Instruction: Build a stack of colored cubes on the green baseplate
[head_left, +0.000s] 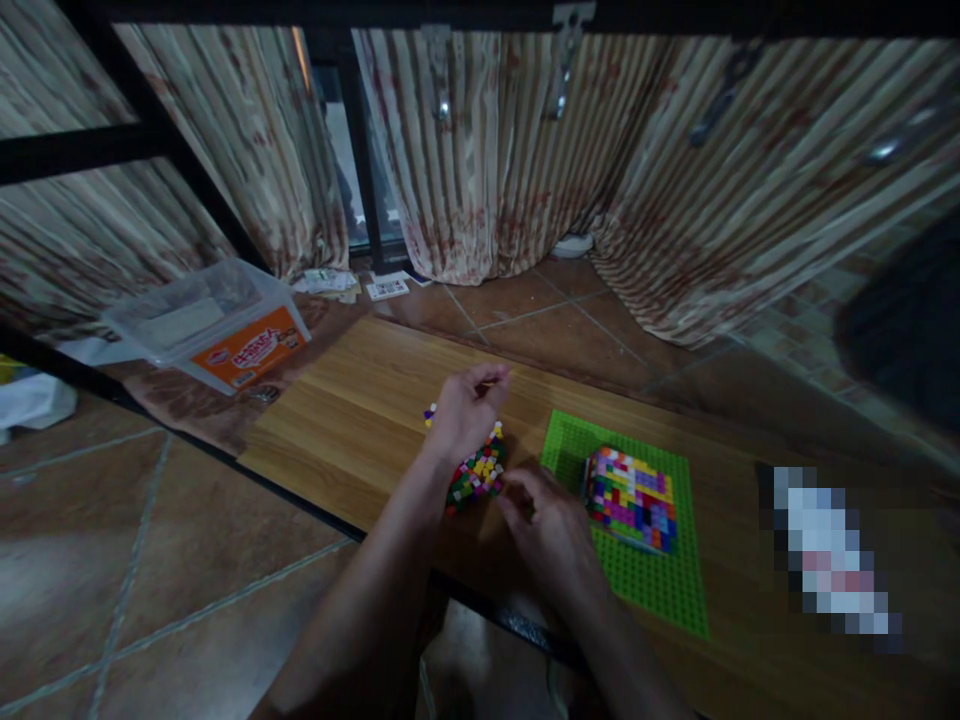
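A heap of small loose bricks (482, 468) is spread on the wooden worktop (337, 400), partly covered by the left hand (471, 408), which is held over its twelve o'clock side with the fingers curled. Whether anything is gripped there cannot be told. At the heap's four o'clock edge the right hand (546, 515) is placed, its thumb and forefinger bent toward each other; whether a brick is pinched in that grip cannot be told either. Farther out at four o'clock, a green baseplate (652, 590) is laid flat, and a multicoloured brick block (634, 500) is borne on it. At ten o'clock, beyond the worktop, a clear plastic tub (251, 350) with an orange label is seen; at twelve, striped curtains (480, 150) are hung.
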